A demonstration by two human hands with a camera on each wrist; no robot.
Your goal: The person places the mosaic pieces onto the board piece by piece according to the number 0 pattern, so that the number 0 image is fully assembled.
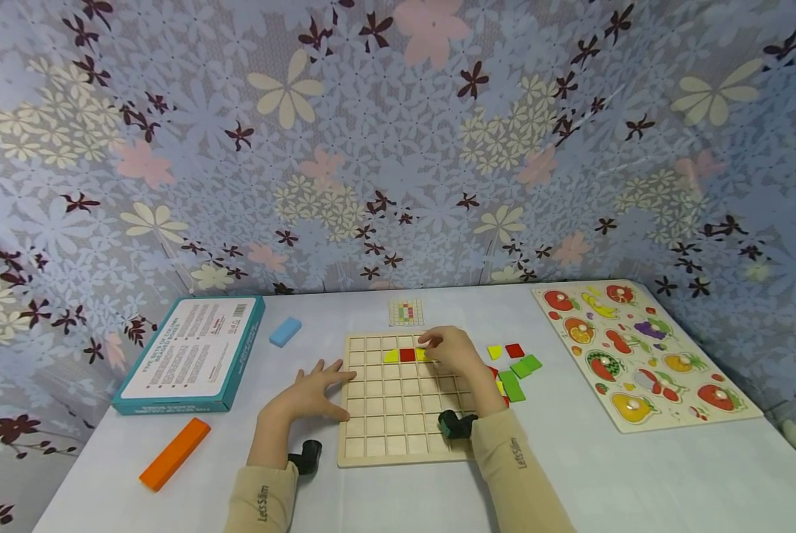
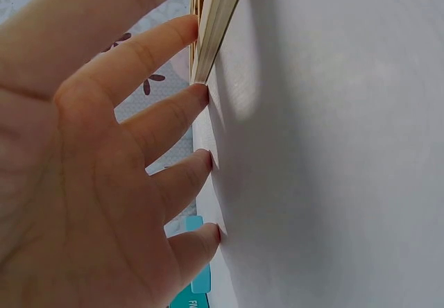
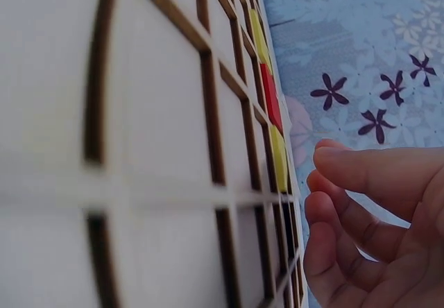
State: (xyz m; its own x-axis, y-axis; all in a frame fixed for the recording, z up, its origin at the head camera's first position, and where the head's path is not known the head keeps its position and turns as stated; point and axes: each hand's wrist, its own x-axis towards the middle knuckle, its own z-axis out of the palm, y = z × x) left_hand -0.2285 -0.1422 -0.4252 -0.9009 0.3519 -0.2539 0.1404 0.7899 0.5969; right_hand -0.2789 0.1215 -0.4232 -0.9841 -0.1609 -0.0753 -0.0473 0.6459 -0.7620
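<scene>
Beige sleeves (image 1: 531, 481) foremost. Left hand (image 1: 311, 397) spread, fingertips touching left edge of grid board (image 1: 384, 427); right hand (image 1: 456, 352) loosely curled beside yellow tile (image 1: 420, 355), set in board right of red tile (image 1: 407, 355).

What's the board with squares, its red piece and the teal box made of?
The board looks like pale matte wood: tan strips and edges, little shine. The red piece may be painted wood or plastic; its smooth, even colour leaves that open. The teal box seems smooth printed cardboard, with lettering and barcode.
</scene>
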